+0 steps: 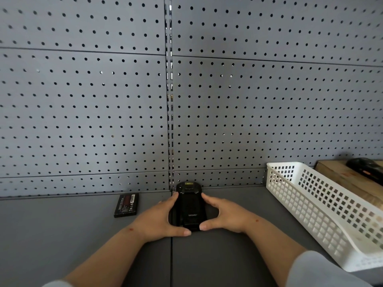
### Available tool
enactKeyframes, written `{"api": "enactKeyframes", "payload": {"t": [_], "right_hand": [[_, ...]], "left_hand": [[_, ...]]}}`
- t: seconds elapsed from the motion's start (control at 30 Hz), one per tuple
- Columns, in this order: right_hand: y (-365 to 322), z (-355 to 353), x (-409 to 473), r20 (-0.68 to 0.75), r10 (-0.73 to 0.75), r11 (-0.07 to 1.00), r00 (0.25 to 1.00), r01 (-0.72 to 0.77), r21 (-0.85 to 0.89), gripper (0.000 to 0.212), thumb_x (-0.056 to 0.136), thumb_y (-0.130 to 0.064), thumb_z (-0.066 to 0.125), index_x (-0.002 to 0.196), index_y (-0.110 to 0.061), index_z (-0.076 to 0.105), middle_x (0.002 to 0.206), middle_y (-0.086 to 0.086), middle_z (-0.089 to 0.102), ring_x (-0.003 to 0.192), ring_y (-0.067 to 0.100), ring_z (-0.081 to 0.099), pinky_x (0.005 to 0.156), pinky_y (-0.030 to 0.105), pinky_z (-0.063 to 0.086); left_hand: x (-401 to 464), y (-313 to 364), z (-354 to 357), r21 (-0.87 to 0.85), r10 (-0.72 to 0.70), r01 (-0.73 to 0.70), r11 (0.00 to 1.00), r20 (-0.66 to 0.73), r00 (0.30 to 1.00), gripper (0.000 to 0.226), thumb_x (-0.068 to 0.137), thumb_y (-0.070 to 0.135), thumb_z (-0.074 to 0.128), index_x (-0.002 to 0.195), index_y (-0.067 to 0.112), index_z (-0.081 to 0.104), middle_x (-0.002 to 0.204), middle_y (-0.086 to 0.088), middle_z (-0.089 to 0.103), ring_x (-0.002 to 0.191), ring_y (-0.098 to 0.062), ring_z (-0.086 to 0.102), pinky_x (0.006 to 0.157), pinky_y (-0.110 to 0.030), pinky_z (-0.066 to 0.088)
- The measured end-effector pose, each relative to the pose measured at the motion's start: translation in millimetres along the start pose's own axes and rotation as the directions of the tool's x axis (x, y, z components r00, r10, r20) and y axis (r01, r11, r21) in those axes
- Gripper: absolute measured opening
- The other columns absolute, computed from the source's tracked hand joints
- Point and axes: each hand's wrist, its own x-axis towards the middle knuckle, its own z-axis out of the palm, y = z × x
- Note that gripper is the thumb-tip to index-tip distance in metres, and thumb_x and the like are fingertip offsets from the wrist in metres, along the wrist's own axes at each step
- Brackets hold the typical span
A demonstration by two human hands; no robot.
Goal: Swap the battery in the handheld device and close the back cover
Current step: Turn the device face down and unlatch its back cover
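A black handheld device (189, 206) lies back side up on the grey shelf, its top end against the pegboard wall. Its back cover with a pale logo is on the body. My left hand (159, 219) cups the device's left edge, thumb at its lower end. My right hand (222, 216) cups the right edge in the same way, thumb meeting the lower end. A loose black battery (126, 205) with a red and white label lies flat on the shelf, to the left of my left hand and apart from it.
A white perforated plastic basket (323, 212) stands at the right, running toward me. Behind it a brown cardboard box (339, 175) carries another black device (366, 168). A grey pegboard wall (103, 110) closes the back. A seam (171, 262) splits the shelf surface.
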Motion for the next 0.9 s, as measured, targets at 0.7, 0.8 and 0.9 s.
{"api": "enactKeyframes", "payload": {"t": [0.7,0.8,0.9], "right_hand": [[-7,-22,38,-0.209,-0.090,0.967,0.974,0.035,-0.253,0.036,0.093,-0.026,0.050,0.128,-0.020,0.053,0.126,0.005,0.062,0.113,0.017,0.058,0.103,0.031,0.041],[-9,-26,45,-0.201,-0.148,0.910,0.968,0.054,-0.410,0.031,0.093,-0.025,0.050,0.121,-0.017,0.059,0.127,0.002,0.062,0.117,0.016,0.055,0.103,0.027,0.039],[-9,-25,49,-0.203,-0.191,0.880,0.960,0.076,-0.468,0.029,0.093,-0.024,0.050,0.118,-0.016,0.062,0.126,0.000,0.062,0.117,0.014,0.055,0.103,0.027,0.039]], "left_hand": [[-2,1,4,0.150,0.051,-0.036,0.988,-0.099,0.994,0.138,0.029,0.096,0.031,0.145,0.028,0.000,0.156,0.008,0.015,0.139,-0.007,0.021,0.110,-0.022,0.023],[-1,0,5,0.156,0.055,-0.038,0.987,-0.108,0.993,0.136,0.031,0.095,0.032,0.145,0.029,0.000,0.155,0.010,0.015,0.139,-0.006,0.022,0.109,-0.021,0.024],[0,-1,5,0.156,0.056,-0.037,0.987,-0.121,0.991,0.135,0.032,0.094,0.033,0.145,0.029,0.001,0.155,0.010,0.017,0.139,-0.006,0.022,0.109,-0.021,0.024]]}}
